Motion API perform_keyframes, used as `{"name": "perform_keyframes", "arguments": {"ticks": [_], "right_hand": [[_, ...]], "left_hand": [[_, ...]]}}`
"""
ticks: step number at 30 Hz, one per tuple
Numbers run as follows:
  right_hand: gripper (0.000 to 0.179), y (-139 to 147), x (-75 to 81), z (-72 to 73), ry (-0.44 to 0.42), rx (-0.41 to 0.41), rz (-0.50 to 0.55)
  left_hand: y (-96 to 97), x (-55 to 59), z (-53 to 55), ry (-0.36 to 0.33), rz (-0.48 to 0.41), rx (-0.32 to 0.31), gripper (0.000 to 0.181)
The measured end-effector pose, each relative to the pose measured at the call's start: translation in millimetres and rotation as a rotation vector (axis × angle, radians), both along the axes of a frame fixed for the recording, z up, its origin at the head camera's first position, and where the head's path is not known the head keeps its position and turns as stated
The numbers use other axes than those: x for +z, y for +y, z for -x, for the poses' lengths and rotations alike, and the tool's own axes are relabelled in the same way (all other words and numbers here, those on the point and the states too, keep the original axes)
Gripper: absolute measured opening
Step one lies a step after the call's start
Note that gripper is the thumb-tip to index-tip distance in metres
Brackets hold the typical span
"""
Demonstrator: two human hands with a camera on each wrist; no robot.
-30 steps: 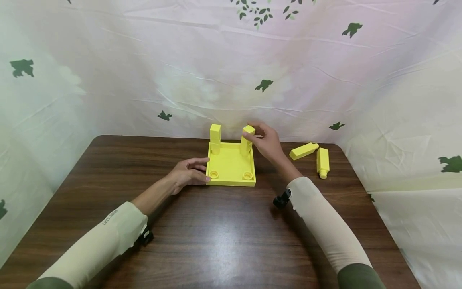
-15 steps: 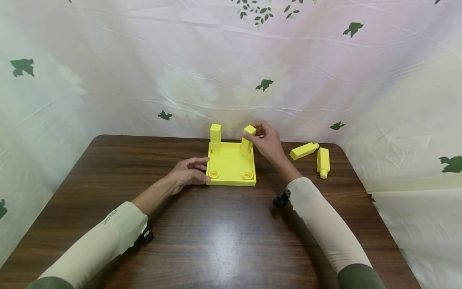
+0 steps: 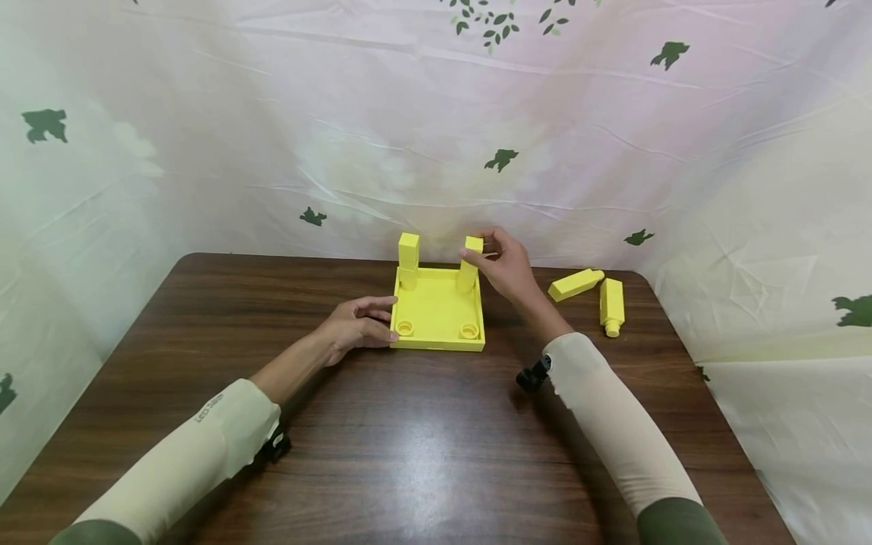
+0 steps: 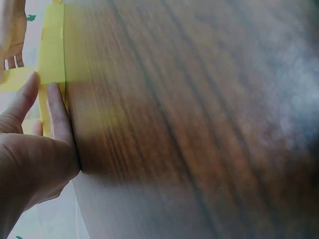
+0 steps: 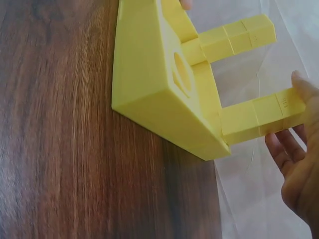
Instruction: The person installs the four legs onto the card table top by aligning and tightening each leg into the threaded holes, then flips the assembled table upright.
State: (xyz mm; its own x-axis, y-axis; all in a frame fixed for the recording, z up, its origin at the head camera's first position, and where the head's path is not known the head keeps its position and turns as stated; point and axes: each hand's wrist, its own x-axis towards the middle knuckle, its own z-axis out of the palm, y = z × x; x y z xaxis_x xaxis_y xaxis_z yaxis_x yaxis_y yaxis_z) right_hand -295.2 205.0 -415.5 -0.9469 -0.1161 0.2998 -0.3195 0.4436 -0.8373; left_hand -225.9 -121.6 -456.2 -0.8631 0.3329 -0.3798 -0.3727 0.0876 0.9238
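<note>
A square yellow tray-like base (image 3: 437, 345) lies on the table with ring-shaped sockets (image 3: 468, 331) at its two near corners. At its far left corner stands a square yellow post (image 3: 409, 257). A second post (image 5: 259, 113) rises from the far right corner, and my right hand (image 3: 507, 266) pinches its top between thumb and fingers. In the right wrist view this post meets the base at its foot. My left hand (image 3: 354, 325) touches the base's left side, its fingers and thumb extended along the wall (image 4: 54, 45).
Two more yellow posts (image 3: 574, 284) with narrow round-ended pegs lie on their sides at the right rear of the brown wooden table (image 3: 341, 454). A pale cloth (image 3: 381, 151) with dark bird prints hangs right behind the table and at both sides.
The post in my right hand has turned, so its top now lines up squarely with the base instead of showing a corner forward. My left hand stays against the base.
</note>
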Motion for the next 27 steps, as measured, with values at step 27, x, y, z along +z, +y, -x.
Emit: {"name": "perform_keyframes", "arguments": {"ticks": [27], "right_hand": [[0.066, 0.2, 5.4, -14.1, -0.065, -0.021, -0.073]], "left_hand": [[1.7, -1.4, -3.8, 0.039, 0.011, 0.016, 0.084]]}}
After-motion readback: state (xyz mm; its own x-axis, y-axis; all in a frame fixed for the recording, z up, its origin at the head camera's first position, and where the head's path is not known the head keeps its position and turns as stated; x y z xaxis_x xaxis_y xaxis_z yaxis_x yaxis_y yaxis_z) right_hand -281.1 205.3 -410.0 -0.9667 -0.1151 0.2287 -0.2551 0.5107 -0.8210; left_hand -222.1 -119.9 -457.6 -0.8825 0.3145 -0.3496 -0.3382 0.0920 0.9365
